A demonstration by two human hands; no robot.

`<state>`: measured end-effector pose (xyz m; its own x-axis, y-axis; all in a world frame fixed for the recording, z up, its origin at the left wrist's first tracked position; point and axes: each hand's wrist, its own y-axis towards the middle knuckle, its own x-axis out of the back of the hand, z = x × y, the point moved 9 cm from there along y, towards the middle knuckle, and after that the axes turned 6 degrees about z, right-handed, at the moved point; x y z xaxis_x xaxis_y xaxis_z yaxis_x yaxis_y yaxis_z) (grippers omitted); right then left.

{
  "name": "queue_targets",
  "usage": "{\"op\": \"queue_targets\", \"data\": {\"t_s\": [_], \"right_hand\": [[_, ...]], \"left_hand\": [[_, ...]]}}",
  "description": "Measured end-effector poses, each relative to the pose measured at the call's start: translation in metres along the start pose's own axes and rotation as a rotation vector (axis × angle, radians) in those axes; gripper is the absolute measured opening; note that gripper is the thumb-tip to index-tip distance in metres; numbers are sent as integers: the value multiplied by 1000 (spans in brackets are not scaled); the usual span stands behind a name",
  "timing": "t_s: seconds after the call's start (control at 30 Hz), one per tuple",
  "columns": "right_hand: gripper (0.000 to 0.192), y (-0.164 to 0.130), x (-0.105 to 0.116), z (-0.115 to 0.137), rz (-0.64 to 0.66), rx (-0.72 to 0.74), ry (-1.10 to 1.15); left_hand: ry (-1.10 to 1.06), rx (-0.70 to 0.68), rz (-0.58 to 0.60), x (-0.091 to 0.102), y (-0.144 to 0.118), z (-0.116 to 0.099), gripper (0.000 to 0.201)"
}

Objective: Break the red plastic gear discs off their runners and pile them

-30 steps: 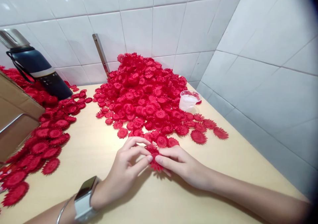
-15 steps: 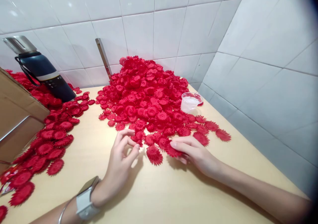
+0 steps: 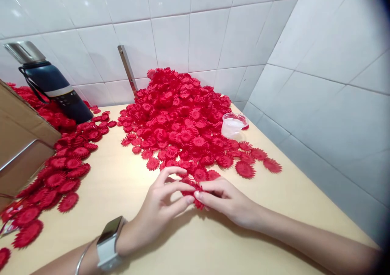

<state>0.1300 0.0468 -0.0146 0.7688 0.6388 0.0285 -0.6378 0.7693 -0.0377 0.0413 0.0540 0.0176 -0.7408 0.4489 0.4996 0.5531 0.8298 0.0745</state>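
At the near edge of a big heap of red fabric flowers (image 3: 176, 116), both hands come together over one red flower (image 3: 198, 204) with a fringed edge. My right hand (image 3: 231, 202) pinches it between thumb and fingers from the right. From the left, my left hand (image 3: 167, 198) closes thumb and index finger on its other side, with the remaining fingers curved above. The fingers partly cover the flower, so I cannot tell whether it is one piece or two layers. More flowers lie just behind the fingertips.
A clear plastic cup (image 3: 233, 125) stands right of the heap. On the left are a dark blue thermos (image 3: 63, 90), a cardboard box (image 3: 24, 120) and a trail of red flowers (image 3: 56, 180). A metal strip (image 3: 127, 70) leans on the tiled wall (image 3: 207, 35) behind.
My left hand has moved right and my right hand slightly left, so they meet at the flower. The loose flower between them is no longer seen lying apart.
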Motion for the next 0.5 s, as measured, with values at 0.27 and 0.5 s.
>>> {"op": "queue_targets", "data": {"t_s": [0.27,0.5], "right_hand": [[33,-1,-9,1,50,-23,34],[36,-6,10,-2,-112,-79,82]], "left_hand": [[17,7,-42,5,-1,1,13],[-35,92,-139,15,-1,10,14]]}}
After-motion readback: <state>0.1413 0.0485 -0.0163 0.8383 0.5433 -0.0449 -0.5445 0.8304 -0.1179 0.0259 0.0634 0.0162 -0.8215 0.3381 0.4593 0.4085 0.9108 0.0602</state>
